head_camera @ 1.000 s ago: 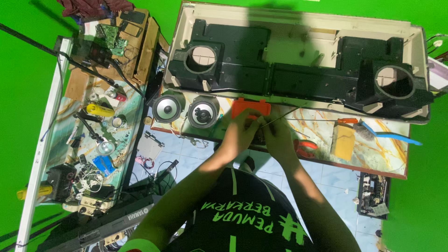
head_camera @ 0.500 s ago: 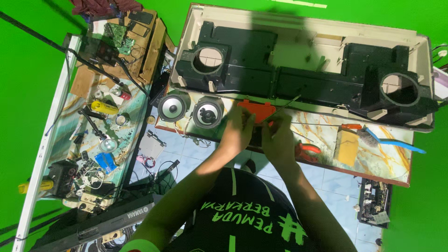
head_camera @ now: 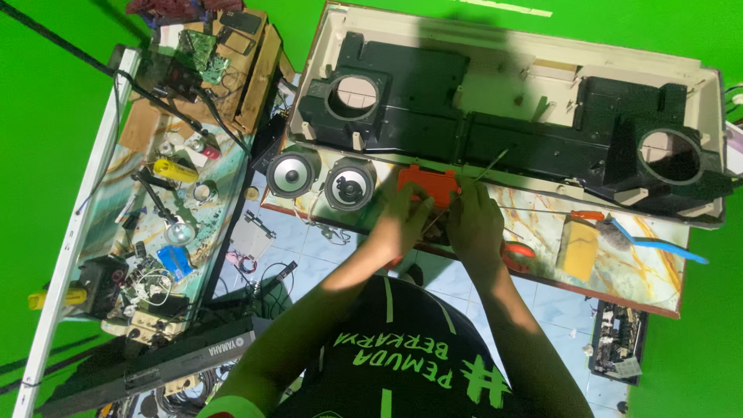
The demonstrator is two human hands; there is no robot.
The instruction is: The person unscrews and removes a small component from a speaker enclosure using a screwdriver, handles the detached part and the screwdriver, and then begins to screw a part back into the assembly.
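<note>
Seen from above, both forearms reach forward from the person's dark shirt and the hands meet at the near edge of a marbled board (head_camera: 534,220) that serves as the work surface. The left hand (head_camera: 404,217) lies palm down with its fingers curled together on the near-left part of an orange box (head_camera: 428,186), which sits on the board at its middle, just in front of the long cream casing (head_camera: 495,77). The right hand (head_camera: 474,220) is just beside it, wrist bent slightly inward, its fingers drawn together around a thin metal rod (head_camera: 489,167) that slants up and to the right from the hand across the front edge of the casing; whether the fingertips pinch the rod firmly cannot be told, as the back of the hand hides them. The casing lies open along the far edge of the board, with black inner parts and two round holes, one near each end. Two loose round speakers (head_camera: 319,178) rest side by side at the left end of the board, well clear of the left hand. Towards the right end lie a yellow sponge block (head_camera: 577,246) and a blue brush (head_camera: 654,244), and red-handled pliers (head_camera: 517,251) show just right of the right wrist. A side shelf (head_camera: 101,166) on the left is crowded with small tools and parts.
</note>
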